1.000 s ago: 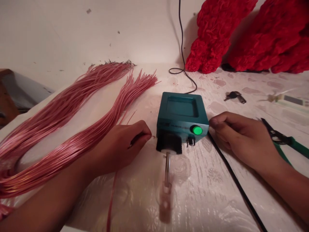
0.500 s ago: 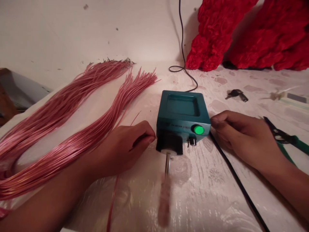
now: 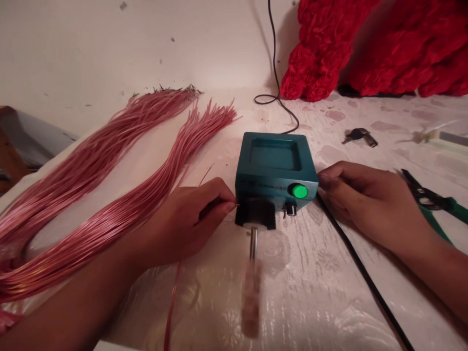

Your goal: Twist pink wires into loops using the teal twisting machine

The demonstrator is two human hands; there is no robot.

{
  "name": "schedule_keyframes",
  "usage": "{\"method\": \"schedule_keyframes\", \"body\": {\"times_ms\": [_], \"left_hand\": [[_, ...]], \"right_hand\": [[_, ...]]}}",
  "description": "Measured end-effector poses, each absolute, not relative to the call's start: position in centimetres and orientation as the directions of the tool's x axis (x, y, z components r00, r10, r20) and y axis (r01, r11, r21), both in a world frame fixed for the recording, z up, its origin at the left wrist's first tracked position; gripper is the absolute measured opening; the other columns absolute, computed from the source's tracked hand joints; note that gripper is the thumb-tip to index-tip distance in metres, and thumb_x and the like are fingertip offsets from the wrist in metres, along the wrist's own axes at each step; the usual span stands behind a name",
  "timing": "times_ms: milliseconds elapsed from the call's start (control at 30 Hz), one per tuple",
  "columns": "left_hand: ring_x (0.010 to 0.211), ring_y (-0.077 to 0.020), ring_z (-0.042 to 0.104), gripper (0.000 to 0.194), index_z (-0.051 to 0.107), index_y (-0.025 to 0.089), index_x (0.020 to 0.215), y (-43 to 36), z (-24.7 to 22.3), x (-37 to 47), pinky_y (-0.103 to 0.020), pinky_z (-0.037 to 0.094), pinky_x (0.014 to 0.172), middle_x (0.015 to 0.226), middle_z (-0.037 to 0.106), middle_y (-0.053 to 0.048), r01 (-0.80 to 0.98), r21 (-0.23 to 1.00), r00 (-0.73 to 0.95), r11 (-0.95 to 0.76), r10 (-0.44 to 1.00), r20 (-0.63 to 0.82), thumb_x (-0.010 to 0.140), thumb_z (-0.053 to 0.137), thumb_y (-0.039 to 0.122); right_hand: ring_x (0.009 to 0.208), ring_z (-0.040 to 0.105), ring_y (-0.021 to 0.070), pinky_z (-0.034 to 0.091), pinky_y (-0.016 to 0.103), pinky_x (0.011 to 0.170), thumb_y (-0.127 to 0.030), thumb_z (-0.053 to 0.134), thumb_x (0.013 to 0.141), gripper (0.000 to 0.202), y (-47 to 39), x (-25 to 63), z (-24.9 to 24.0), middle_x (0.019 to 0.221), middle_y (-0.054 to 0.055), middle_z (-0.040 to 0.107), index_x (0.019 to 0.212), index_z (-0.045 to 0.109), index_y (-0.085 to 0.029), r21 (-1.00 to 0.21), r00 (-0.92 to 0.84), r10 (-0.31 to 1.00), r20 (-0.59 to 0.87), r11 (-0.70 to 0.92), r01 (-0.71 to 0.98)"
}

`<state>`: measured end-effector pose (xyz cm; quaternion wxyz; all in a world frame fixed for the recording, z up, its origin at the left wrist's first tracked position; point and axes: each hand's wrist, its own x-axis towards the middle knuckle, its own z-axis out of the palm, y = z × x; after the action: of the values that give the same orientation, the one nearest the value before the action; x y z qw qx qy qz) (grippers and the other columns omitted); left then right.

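A small teal electric machine [image 3: 276, 168] with a lit green button [image 3: 300, 191] stands before me. From its black front part [image 3: 256, 213] a metal shaft [image 3: 253, 243] points toward me, ending in a blurred pinkish-brown tip [image 3: 251, 304]. My left hand [image 3: 195, 219] is closed in a pinch on a thin pink wire, whose end [image 3: 237, 204] reaches the black part's left side. Its tail [image 3: 171, 307] hangs below the hand. My right hand [image 3: 373, 200] has curled fingers against the machine's right side, by a black cord [image 3: 360, 265]; what its fingertips grip is hidden.
Two bundles of pink wires, a nearer one [image 3: 120, 219] and a farther one [image 3: 120, 126], lie at left. Green-handled pliers [image 3: 431, 200] sit beside my right hand, keys [image 3: 360, 136] farther back. Red artificial flowers [image 3: 310, 53] stand against the wall. A thin power cable [image 3: 274, 53] runs behind the machine.
The view has shifted slightly. Both hands keep their grips and places beside the machine. The shaft's tip is blurred in both frames.
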<state>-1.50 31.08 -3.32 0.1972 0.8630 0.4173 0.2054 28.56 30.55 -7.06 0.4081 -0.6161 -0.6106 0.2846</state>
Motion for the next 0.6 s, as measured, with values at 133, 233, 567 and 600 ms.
{"method": "schedule_keyframes", "body": {"times_ms": [133,233,567,600], "left_hand": [[0.059,-0.01,0.055,0.014,0.058,0.022,0.091,31.12,-3.26,-1.43,-0.023,0.041,0.057,0.074,0.064,0.004,0.627,0.517,0.576,-0.582,0.794,0.196,0.099,0.047,0.023],[0.06,-0.0102,0.056,0.014,0.058,0.022,0.091,31.1,-3.28,-1.42,-0.023,0.041,0.057,0.075,0.064,0.004,0.623,0.514,0.583,-0.589,0.788,0.196,0.099,0.047,0.023],[0.059,-0.0101,0.055,0.013,0.058,0.022,0.09,31.07,-3.21,-1.47,-0.023,0.042,0.056,0.073,0.064,0.004,0.606,0.511,0.593,-0.609,0.775,0.219,0.1,0.048,0.023],[0.058,-0.0101,0.056,0.014,0.058,0.022,0.09,31.08,-3.2,-1.47,-0.023,0.042,0.056,0.073,0.064,0.004,0.61,0.508,0.593,-0.608,0.776,0.215,0.1,0.048,0.023]], "right_hand": [[0.045,0.032,0.0102,0.022,0.024,0.039,-0.046,0.064,0.087,0.025,30.58,28.37,-6.77,0.049,-0.004,0.041,0.074,0.064,-0.024,-0.848,0.072,0.985,0.157,0.097,0.521],[0.046,0.033,0.0107,0.022,0.025,0.04,-0.045,0.064,0.086,0.024,30.63,28.23,-6.73,0.05,-0.003,0.043,0.074,0.065,-0.024,-0.849,0.065,0.984,0.168,0.111,0.516],[0.047,0.034,0.0107,0.024,0.025,0.042,-0.047,0.065,0.087,0.026,30.48,28.31,-6.6,0.052,-0.003,0.045,0.075,0.064,-0.023,-0.859,0.053,0.988,0.148,0.102,0.501],[0.047,0.034,0.0106,0.024,0.024,0.042,-0.047,0.065,0.087,0.027,30.48,28.26,-6.56,0.052,-0.003,0.044,0.075,0.064,-0.023,-0.858,0.049,0.987,0.15,0.105,0.503]]}}
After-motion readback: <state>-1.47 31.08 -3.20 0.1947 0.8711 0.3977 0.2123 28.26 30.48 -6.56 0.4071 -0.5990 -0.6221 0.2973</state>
